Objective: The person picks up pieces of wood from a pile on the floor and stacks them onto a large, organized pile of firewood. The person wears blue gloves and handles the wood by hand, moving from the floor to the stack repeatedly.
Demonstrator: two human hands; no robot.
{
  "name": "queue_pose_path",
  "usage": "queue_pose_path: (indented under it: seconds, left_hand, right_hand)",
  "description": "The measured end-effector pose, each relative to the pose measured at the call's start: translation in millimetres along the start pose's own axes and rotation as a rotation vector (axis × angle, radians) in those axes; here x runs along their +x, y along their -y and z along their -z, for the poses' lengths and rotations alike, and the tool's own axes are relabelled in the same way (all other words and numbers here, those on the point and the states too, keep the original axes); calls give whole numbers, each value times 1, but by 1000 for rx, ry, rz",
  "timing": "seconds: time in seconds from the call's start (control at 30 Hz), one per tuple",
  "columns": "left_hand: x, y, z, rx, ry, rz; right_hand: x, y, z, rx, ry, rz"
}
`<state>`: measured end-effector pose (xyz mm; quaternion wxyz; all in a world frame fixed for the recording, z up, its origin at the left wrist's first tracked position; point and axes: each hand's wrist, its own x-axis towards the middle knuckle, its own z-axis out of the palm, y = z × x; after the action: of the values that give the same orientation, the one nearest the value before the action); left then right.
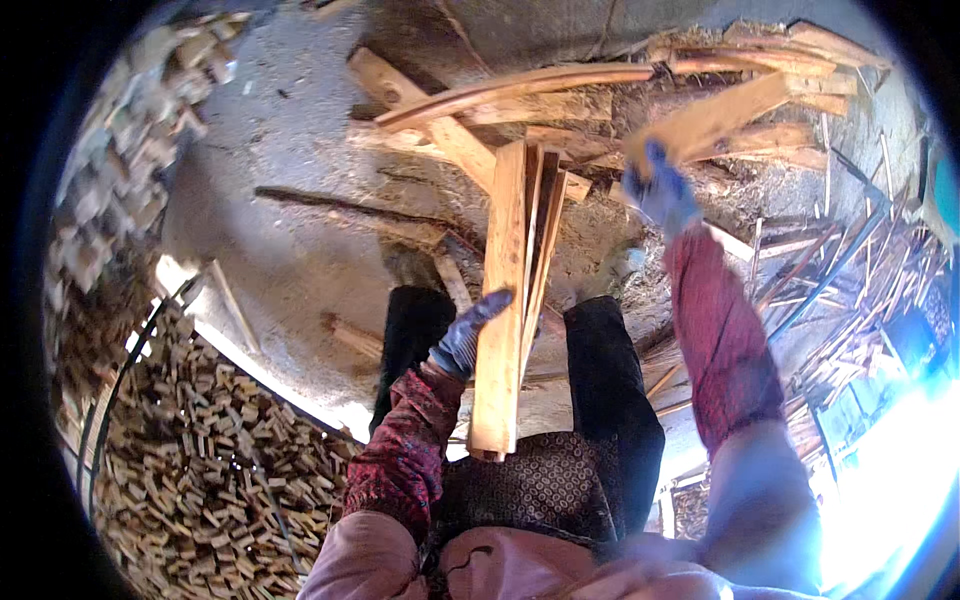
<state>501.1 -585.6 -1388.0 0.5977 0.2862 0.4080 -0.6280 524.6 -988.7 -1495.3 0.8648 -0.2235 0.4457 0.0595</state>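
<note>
- Grey floor (215, 210), strewn with wood scraps and dust, spreads across the middle; bright light (905, 490) floods in at 4 o'clock.
- Two heaps of short cut blocks flank it: the nearer heap (220, 450) at 8 o'clock, the blurred heap (110, 200) toward 10.
- At 3 o'clock, a tangle of thin sticks (885, 290); at 10, one dark stick (340, 204) lies on the floor.
- One long curved slat (520, 92) lies across other boards at 12 o'clock; I cannot count those boards surely.
- Two dark trouser legs (608, 370) hide part of the floor on either side of centre.
- Board bundle (503, 240), upright at centre: one wide board before several narrower ones, number unclear.
- Left hand (465, 335), gloved, is closed round the bundle's side.
- Right hand (662, 195), gloved and blurred, grips the near end of one plank (715, 118) at 2 o'clock.
</note>
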Motion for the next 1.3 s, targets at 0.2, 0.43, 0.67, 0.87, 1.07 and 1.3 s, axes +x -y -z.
queue_pose_path:
  seconds: [0.2,0.43,0.67,0.87,1.07,1.3]
  left_hand:
    - [-231,-18,-54,231,-125,-295]
    - [-507,-61,-80,570,-452,-1068]
    - [-780,-190,-77,881,-903,-1735]
    - [-1012,-388,-82,1213,-1277,-1831]
    - [-906,-430,-99,1569,-998,-1770]
    - [-448,-127,47,206,42,-435]
  right_hand:
    - [-255,-143,-53,-422,-252,-421]
    - [-373,-166,-202,-272,-170,-798]
    - [-406,-168,-250,-5,-101,-913]
    - [-439,-183,-305,-139,-238,-714]
    - [-447,-198,-366,-81,-295,-646]
    - [-487,-201,-380,88,98,-896]
